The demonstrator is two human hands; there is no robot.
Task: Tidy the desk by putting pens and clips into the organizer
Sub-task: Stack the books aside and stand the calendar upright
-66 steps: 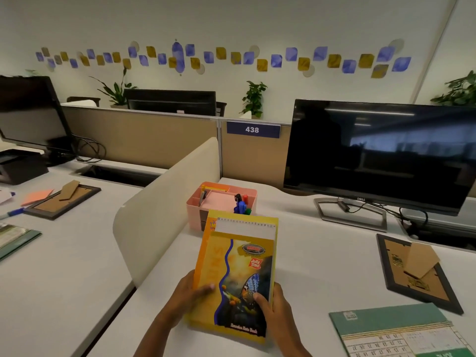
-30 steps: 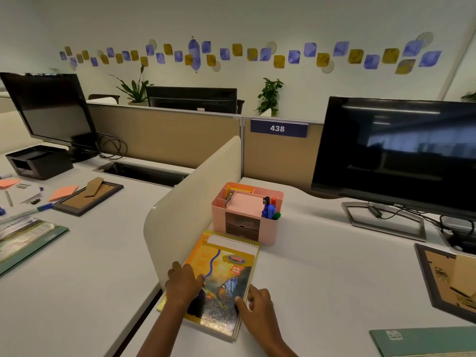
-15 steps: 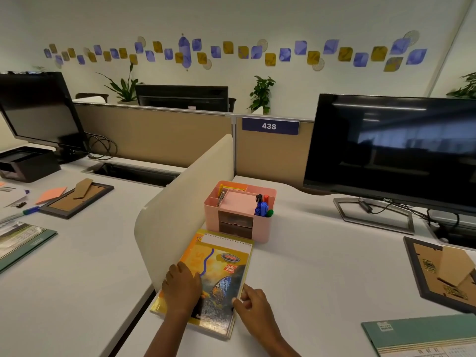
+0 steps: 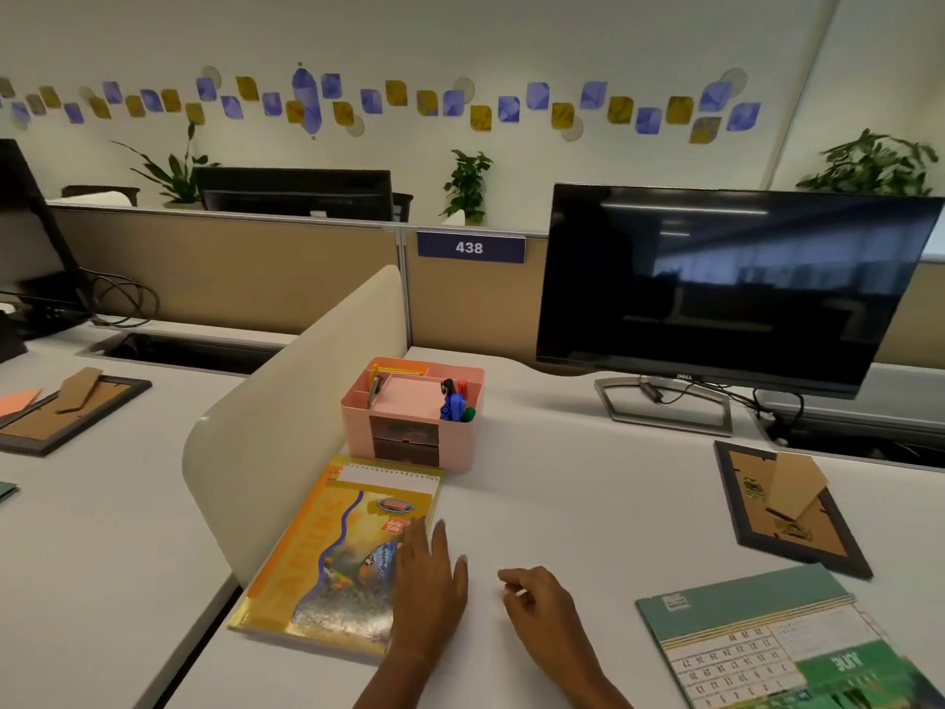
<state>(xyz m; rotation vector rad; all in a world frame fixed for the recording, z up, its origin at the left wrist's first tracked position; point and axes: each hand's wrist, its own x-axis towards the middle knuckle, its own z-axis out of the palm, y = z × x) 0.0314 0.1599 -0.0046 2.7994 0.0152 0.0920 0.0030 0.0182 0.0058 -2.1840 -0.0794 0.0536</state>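
Observation:
A pink organizer (image 4: 409,455) stands on the white desk beside the cream divider, with blue, red and green pens (image 4: 455,404) upright in its right compartment and a clip (image 4: 374,388) at its left. A yellow spiral notebook (image 4: 337,550) lies flat in front of it. My left hand (image 4: 429,580) hovers with fingers spread over the notebook's right edge and holds nothing. My right hand (image 4: 537,601) is just to its right above the desk, fingers loosely curled and empty.
A black monitor (image 4: 716,284) stands at the back right with cables behind it. A picture frame (image 4: 787,509) lies face down on the right, a green calendar (image 4: 777,642) at the near right. The cream divider (image 4: 286,422) borders the left; another frame (image 4: 66,411) lies beyond it.
Both hands set the notebook flat against the divider, then let go. My left hand slid to its right edge and my right hand lifted off to the right.

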